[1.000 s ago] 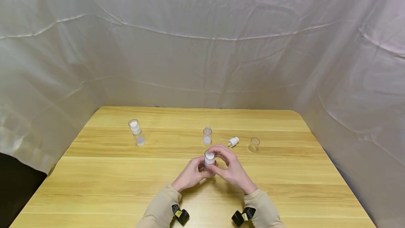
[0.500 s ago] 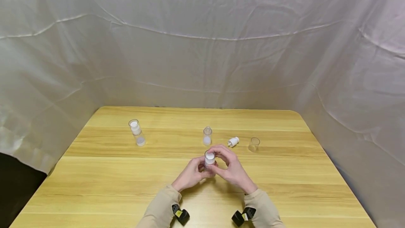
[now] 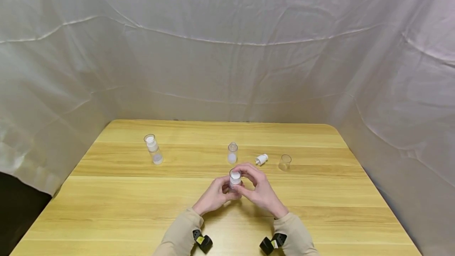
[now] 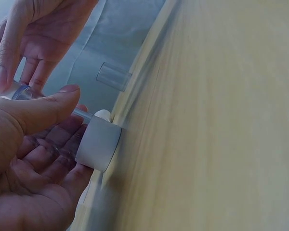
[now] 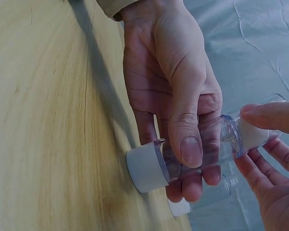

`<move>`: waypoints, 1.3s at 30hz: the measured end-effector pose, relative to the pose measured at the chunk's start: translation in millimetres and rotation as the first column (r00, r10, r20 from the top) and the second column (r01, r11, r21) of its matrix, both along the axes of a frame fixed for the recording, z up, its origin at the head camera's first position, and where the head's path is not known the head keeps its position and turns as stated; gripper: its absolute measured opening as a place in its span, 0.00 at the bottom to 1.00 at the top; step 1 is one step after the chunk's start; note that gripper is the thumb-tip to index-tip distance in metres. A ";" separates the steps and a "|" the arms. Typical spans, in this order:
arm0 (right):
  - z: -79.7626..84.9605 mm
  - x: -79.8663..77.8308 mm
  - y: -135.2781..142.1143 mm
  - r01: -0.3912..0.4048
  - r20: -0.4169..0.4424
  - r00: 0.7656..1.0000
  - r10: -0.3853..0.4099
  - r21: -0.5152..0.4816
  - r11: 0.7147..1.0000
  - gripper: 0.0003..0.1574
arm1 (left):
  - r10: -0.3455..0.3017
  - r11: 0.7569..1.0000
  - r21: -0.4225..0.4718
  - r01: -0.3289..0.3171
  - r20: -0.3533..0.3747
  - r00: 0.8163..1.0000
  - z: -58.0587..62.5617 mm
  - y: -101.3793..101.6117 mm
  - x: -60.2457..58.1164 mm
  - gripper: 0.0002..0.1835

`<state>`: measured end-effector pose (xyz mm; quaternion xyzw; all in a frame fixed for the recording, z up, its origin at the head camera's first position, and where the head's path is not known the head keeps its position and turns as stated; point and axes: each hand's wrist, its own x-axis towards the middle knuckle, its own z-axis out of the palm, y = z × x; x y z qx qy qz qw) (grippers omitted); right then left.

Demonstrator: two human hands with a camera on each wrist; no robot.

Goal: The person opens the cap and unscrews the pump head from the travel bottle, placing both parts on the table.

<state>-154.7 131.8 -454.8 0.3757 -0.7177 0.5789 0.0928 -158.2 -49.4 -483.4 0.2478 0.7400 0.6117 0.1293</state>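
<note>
In the head view, a clear bottle [image 3: 235, 179] stands upright between my hands near the middle of the table. My left hand [image 3: 215, 196] grips its transparent body, thumb on the near side and fingers behind. At the top, my right hand [image 3: 259, 191] pinches the clear cap [image 5: 267, 102], which surrounds a white pump head [image 5: 251, 134]. The bottle's white base [image 5: 147, 167] sits on the tabletop in the right wrist view. A thin tube shows inside the clear body.
Farther back stand a capped bottle [image 3: 154, 149] at left and a bottle without a pump [image 3: 232, 153] at centre. A loose white pump head [image 3: 262, 159] lies right of that, beside a clear cap [image 3: 284, 162]. Grey cloth [image 3: 227, 70] hangs behind the wooden table [image 3: 124, 216].
</note>
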 end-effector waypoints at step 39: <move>15.6 6.4 -5.0 0.095 -0.086 0.989 -0.121 -0.259 0.961 0.28 | -0.007 1.000 0.008 0.006 0.031 1.000 -2.3 -0.8 1.0 0.24</move>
